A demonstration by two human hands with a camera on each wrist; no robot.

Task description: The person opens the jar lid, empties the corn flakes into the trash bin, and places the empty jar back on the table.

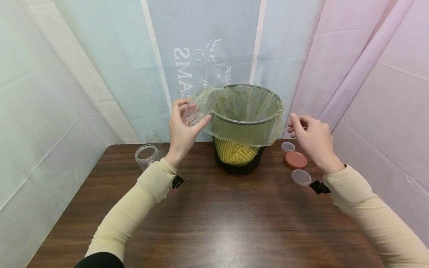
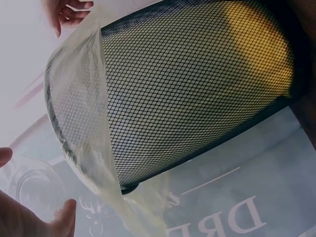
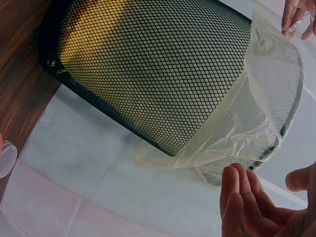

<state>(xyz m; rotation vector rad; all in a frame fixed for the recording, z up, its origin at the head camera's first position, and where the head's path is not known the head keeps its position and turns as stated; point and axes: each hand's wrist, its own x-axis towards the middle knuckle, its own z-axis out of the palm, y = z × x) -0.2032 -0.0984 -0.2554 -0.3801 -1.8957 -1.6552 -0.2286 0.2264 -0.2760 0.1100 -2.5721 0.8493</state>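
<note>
A black mesh bin (image 1: 237, 163) stands at the back of the table. A pale, see-through yellow-green bag (image 1: 248, 134) lines it and is folded over its rim. My left hand (image 1: 182, 128) is raised by the bin's left rim. Its fingers and thumb hold a clear jar (image 2: 39, 190), whose outline is hard to make out. To the right of the bin my right hand (image 1: 313, 139) hangs in the air, fingers loosely bent and thumb apart, holding nothing. Something yellow (image 2: 256, 44) shows through the mesh near the bin's bottom.
Two clear open jars, a nearer one (image 1: 146, 154) and a farther one (image 1: 153, 137), stand at the left. At the right lie a reddish lid (image 1: 295, 160) and two translucent lids, one nearer (image 1: 301, 177), one farther (image 1: 288, 146). Curtains surround the brown table (image 1: 231, 219).
</note>
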